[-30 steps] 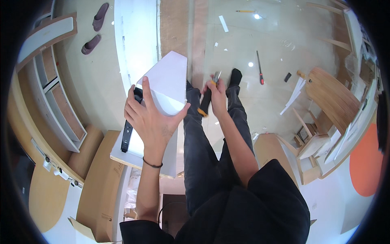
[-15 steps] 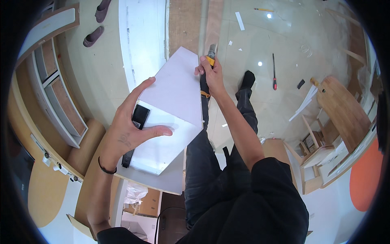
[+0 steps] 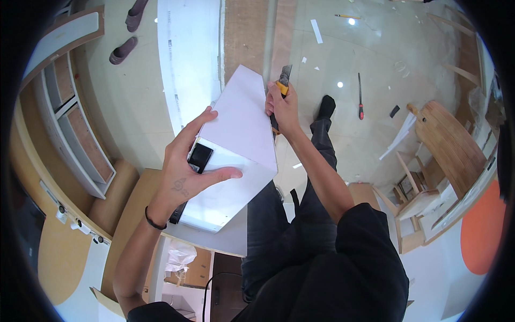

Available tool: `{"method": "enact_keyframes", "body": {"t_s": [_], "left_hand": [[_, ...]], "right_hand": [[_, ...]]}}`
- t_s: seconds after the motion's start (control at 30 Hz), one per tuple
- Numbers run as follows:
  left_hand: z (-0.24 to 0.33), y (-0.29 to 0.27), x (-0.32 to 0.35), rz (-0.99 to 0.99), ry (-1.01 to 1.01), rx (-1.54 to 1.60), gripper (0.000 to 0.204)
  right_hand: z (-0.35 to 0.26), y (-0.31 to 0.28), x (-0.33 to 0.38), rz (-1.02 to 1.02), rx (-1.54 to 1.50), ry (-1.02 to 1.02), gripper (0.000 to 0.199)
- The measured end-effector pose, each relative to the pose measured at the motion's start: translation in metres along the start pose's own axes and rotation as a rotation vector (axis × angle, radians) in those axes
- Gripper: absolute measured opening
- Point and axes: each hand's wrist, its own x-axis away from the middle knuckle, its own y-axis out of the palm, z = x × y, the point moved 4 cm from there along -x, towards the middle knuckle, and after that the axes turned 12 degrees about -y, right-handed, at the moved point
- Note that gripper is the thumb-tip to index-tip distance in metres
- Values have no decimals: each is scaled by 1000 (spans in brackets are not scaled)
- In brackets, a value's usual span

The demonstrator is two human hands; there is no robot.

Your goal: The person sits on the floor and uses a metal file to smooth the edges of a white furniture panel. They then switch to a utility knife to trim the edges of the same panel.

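My left hand [image 3: 188, 172] grips a white folded board [image 3: 236, 145] from its left side, thumb across the front face, and also presses a black oblong tool [image 3: 198, 158] against it. My right hand [image 3: 283, 107] is closed around a yellow-and-black utility knife [image 3: 282, 80] at the board's upper right edge, its blade pointing up. The board is held out in front of me above my dark trousers.
A long white panel [image 3: 190, 53] lies on the floor ahead. A red-handled screwdriver [image 3: 360, 96] and a pencil [image 3: 346, 16] lie on the glossy floor. Wooden furniture parts [image 3: 445, 145] stand at right, a white shelf unit [image 3: 70, 118] at left, slippers [image 3: 126, 51] beyond.
The white board has come up closer and larger in front of me. My left hand shifted its grip to the board's side, and my right hand with the knife rose to the upper edge.
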Motion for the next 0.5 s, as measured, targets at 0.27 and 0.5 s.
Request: {"method": "enact_keyframes", "body": {"t_s": [0.27, 0.5], "left_hand": [[-2, 1, 0, 3, -20, 21, 92], [-3, 1, 1, 1, -47, 54, 91]], "right_hand": [[-19, 7, 16, -10, 23, -43, 23], [-35, 12, 28, 35, -2, -19, 23]]}}
